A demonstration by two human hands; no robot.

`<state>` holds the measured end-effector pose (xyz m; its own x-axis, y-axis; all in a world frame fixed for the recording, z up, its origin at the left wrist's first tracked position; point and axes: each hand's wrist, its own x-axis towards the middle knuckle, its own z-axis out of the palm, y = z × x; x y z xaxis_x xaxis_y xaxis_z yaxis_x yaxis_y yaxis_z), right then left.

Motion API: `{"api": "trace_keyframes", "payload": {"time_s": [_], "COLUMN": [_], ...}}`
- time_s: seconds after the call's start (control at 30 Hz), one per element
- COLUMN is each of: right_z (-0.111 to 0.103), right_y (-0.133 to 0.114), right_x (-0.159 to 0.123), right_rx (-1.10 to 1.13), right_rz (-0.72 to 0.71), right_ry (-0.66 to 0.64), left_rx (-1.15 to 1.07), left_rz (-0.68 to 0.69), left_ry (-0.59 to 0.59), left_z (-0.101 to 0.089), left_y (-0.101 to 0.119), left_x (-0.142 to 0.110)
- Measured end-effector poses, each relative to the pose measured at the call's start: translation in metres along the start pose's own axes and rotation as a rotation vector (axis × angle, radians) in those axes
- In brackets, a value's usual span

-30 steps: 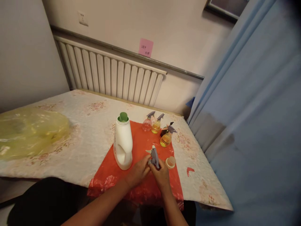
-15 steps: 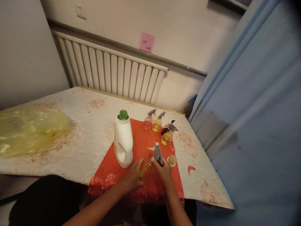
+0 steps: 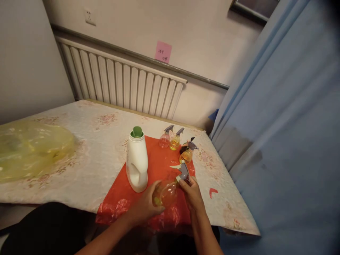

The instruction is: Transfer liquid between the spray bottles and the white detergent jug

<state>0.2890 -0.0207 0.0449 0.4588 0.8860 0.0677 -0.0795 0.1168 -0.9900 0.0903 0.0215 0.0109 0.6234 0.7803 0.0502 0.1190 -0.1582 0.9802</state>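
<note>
Your left hand [image 3: 145,207] is wrapped around the round body of a small clear spray bottle [image 3: 166,193], which lies tipped on its side just above the red plastic sheet [image 3: 156,166]. Your right hand [image 3: 192,193] is closed on the grey trigger head [image 3: 183,173] at the bottle's neck, up and to the right of the left hand. Head and bottle meet at the neck, but the joint sits behind your right fingers, so you cannot tell whether the head is screwed home, half turned or coming off.

Judging by how things lie, the work looks partly done. Beyond your right hand stand three more small spray bottles [image 3: 175,141], each with its trigger head on and holding yellow or pinkish liquid. The one in your hands looks nearly empty, with only a little yellow-green low in its belly. Just beyond your left hand stands the big white jug [image 3: 136,163], upright, a green piece in its open mouth.

A small red scrap [image 3: 213,192] lies on the flowered cloth of the table [image 3: 79,148], to the right of your right hand. Far to the left is a yellow plastic bag [image 3: 32,148]; its contents are too blurred to name. Your forearms are cut off at the bottom edge.
</note>
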Motion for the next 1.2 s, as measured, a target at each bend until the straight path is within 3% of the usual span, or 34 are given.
{"api": "trace_keyframes", "payload": {"time_s": [0.17, 0.3, 0.47, 0.8, 1.07, 1.2], "right_z": [0.008, 0.016, 0.025, 0.039, 0.039, 0.043], "right_y": [-0.01, -0.015, -0.018, -0.011, -0.009, -0.009], "right_x": [-0.007, -0.013, -0.019, -0.023, -0.022, -0.022], "right_rx": [0.153, 0.265, 0.403, 0.395, 0.545, 0.592], "right_rz": [0.019, 0.026, 0.103, 0.063, 0.069, 0.116], "right_ry": [0.001, 0.014, 0.047, 0.107, -0.014, 0.032], "left_rx": [-0.431, -0.531, -0.505, -0.369, -0.344, -0.135], "left_rz": [-0.045, -0.033, -0.022, -0.043, 0.001, 0.053], "left_ry": [-0.082, -0.105, -0.076, 0.067, 0.093, 0.155], "left_z": [0.006, 0.009, 0.011, 0.011, 0.003, 0.007], "left_y": [0.003, 0.004, 0.01, 0.023, 0.035, 0.026], "left_x": [-0.004, -0.005, -0.012, -0.017, -0.02, -0.02]}}
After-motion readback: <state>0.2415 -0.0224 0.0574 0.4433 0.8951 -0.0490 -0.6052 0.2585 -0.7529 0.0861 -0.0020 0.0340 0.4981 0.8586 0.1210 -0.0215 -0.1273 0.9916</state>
